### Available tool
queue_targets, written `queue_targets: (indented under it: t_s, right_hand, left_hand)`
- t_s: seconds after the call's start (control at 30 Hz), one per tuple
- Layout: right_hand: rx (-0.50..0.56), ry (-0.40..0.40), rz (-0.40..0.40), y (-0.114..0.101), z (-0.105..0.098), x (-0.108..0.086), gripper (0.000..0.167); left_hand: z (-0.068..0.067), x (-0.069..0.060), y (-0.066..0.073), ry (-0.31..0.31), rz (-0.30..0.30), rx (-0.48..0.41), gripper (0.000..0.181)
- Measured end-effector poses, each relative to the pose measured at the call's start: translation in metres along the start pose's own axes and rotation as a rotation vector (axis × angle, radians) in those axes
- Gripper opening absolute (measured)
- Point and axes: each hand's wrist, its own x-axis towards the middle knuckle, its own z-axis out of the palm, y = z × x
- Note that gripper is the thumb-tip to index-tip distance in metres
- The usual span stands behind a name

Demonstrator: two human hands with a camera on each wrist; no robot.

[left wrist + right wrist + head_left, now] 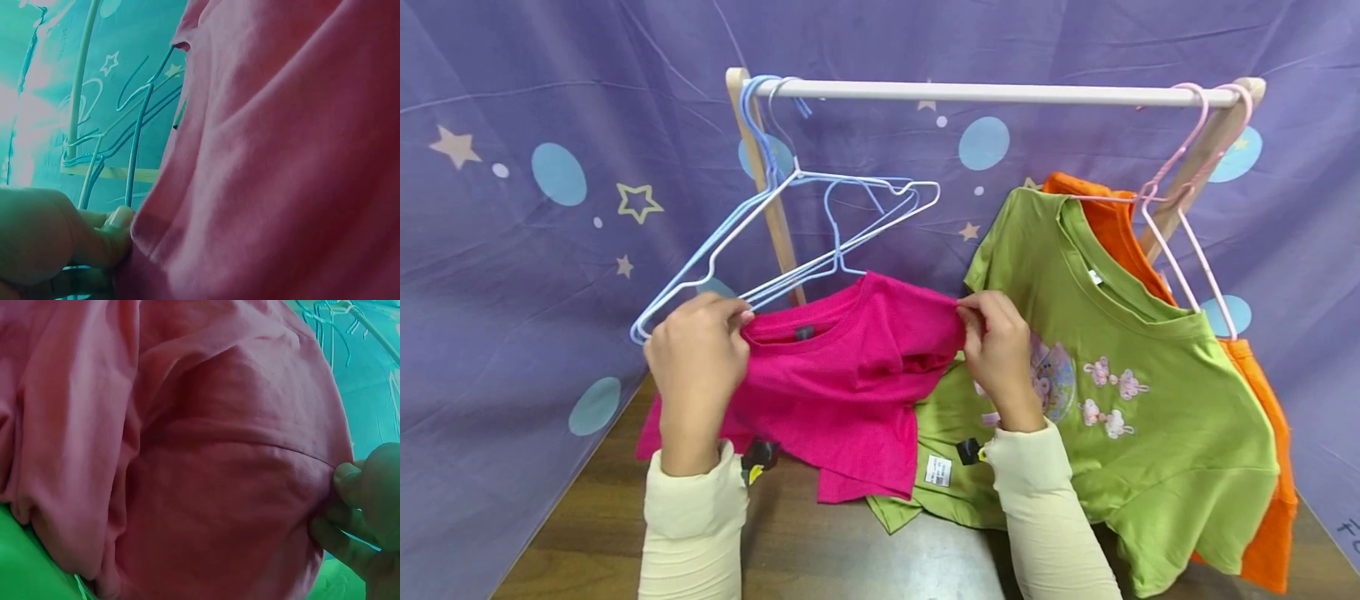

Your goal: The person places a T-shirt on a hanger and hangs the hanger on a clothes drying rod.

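A bright pink T-shirt point(842, 392) is spread between both hands, its neckline facing the rack. My left hand point(696, 354) pinches it beside the neck opening, thumb in front, as the left wrist view point(62, 240) shows. My right hand point(1000, 354) pinches the sleeve side at the far edge, thumb and fingers on the cloth. A blue hanger point(837, 242) stands behind the shirt, hook upward; its lower part is hidden by the cloth. In the left wrist view a blue hanger rod point(132, 156) runs down to the left thumb; whether the hand holds it too, I cannot tell.
White and blue hangers point(795, 177) hang at the left of a rack with a white rail point(985, 90). On pink hangers point(1165, 242) at the right hang a green T-shirt point(1165, 367) and an orange garment point(1262, 417). Below is a wooden table point(820, 550).
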Motion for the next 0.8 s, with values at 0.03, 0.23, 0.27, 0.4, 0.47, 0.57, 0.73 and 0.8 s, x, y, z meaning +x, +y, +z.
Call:
queue_targets:
  t_s: [0.03, 0.23, 0.27, 0.4, 0.47, 0.57, 0.73, 0.8]
  right_hand:
    - [0.003, 0.0, 0.002, 0.001, 0.0, 0.0, 0.007]
    - [-0.013, 0.027, 0.012, 0.006, -0.004, 0.0, 0.01]
    - [-0.02, 0.038, 0.018, 0.007, -0.005, 0.0, 0.01]
    - [-0.047, 0.07, 0.042, 0.01, -0.008, 0.0, 0.008]
    - [-0.056, 0.084, 0.063, 0.012, -0.01, 0.0, 0.007]
    - [-0.062, 0.097, 0.103, 0.014, -0.012, 0.0, 0.007]
    - [-0.04, -0.028, 0.124, 0.017, -0.018, 0.0, 0.005]
    - [0.006, -0.123, 0.14, 0.016, -0.021, 0.0, 0.003]
  left_hand:
    - [-0.001, 0.0, 0.0, 0.001, -0.019, 0.002, 0.012]
    - [-0.005, -0.001, 0.001, -0.02, -0.116, 0.003, 0.014]
    - [-0.006, -0.001, 0.001, -0.022, -0.122, -0.001, 0.014]
    - [-0.007, -0.001, 0.001, -0.017, -0.118, -0.021, 0.014]
    - [-0.007, -0.001, 0.001, -0.012, -0.107, -0.036, 0.013]
    - [-0.009, -0.001, 0.001, -0.012, -0.091, -0.057, 0.013]
    - [-0.008, -0.001, 0.005, 0.004, -0.056, -0.069, 0.013]
    - [-0.007, 0.0, 0.006, 0.014, -0.039, -0.067, 0.012]
